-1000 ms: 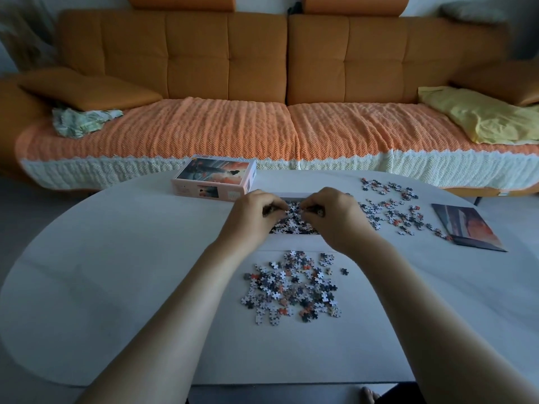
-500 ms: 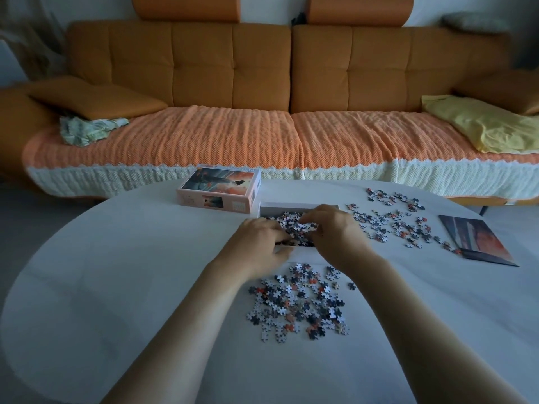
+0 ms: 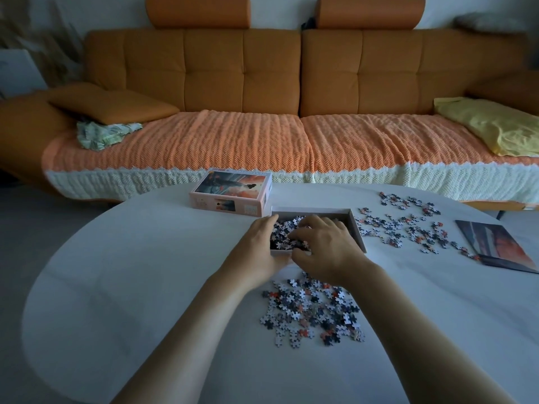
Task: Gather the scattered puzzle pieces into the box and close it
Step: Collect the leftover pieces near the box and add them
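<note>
Box: lidless, white walls, mid-table toward far edge of table. Inside: loose heap of pieces, mixed white, dark and orange, covering all visible floor. Right part of interior hidden behind a hand.

Lid: picture side up, just beyond box's far-left corner. Touching or a hair apart, can't tell.

Left hand: at box's left wall, fingers mostly straight and together, reaching in over the heap. Heel of palm down by near-left corner. Nothing visibly gripped.

Right hand: over box's near half, fingers spread and bent, tips down in the heap, thumb at near wall. Can't tell whether any pieces pinched underneath.

Outside box:
- near pile: between the forearms, toward near edge, apart from box.
- far scatter: just right of box, spread out toward far-right edge.
- print: flat at right edge, a few strays at its left side.

Behind table: orange sofa with knit throw. Cushion over crumpled green cloth at left end, yellow cloth at right end.
</note>
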### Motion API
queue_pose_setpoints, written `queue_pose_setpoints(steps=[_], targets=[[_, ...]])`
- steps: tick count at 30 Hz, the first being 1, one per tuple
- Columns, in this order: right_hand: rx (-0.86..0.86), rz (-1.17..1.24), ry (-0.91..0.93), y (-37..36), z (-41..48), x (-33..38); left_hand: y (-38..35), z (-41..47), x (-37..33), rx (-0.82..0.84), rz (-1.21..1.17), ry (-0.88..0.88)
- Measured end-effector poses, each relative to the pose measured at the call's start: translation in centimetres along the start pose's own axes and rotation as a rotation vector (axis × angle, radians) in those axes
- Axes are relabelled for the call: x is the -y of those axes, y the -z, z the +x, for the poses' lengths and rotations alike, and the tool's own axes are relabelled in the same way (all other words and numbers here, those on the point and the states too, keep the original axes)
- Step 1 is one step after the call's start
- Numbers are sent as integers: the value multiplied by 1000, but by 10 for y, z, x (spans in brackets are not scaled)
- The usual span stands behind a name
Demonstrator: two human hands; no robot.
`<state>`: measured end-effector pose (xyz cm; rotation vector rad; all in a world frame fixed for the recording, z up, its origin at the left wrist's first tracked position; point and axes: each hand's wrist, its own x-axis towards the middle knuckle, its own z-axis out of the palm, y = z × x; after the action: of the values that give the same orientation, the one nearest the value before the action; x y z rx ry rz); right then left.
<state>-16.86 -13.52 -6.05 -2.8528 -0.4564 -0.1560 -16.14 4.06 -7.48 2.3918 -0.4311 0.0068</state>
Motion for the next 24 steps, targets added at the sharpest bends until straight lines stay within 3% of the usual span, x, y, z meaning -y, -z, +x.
queue_pose_setpoints(steps=[7, 13, 18, 24], targets=[[195, 45, 40, -5, 4, 1, 3, -3, 0, -27, 76, -56], [-25, 0, 25, 0, 0, 1, 0, -1, -5, -78, 352, -199], [103, -47, -38, 0, -12, -9, -13, 4, -12, 58, 443, -316], [28, -141, -36, 11, -28, -17, -12, 3, -10, 78, 509, -284]])
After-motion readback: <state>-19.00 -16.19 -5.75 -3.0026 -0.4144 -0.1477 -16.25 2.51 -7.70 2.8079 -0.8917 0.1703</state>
